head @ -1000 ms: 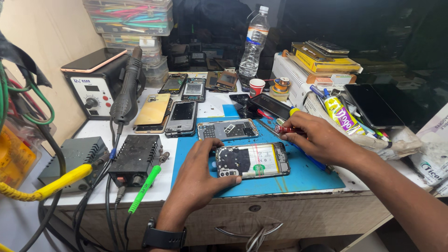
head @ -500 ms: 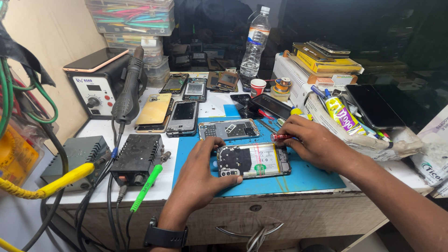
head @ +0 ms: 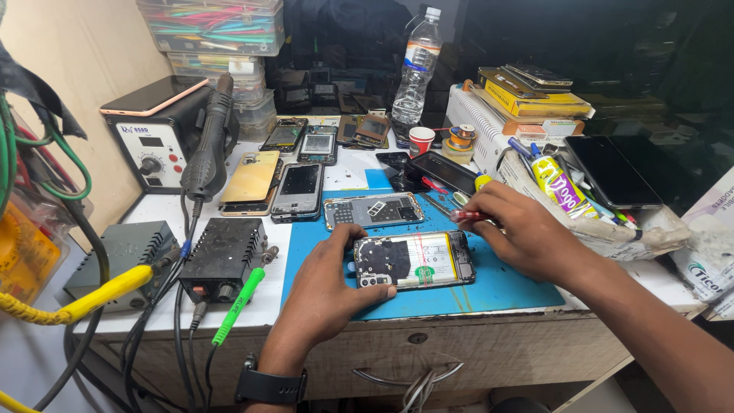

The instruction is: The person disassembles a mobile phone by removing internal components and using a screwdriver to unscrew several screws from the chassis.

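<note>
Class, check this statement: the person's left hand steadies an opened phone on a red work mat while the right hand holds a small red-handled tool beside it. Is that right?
Not quite: the work mat is blue, not red, as the head view shows. The rest stands: the left hand steadies the opened phone on it, and the right hand holds a small red-handled tool beside it.

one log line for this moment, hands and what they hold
left hand: steadies opened phone | right hand: grips red-handled tool | surface: blue mat

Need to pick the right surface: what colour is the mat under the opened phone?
Blue mat, head view.
</note>
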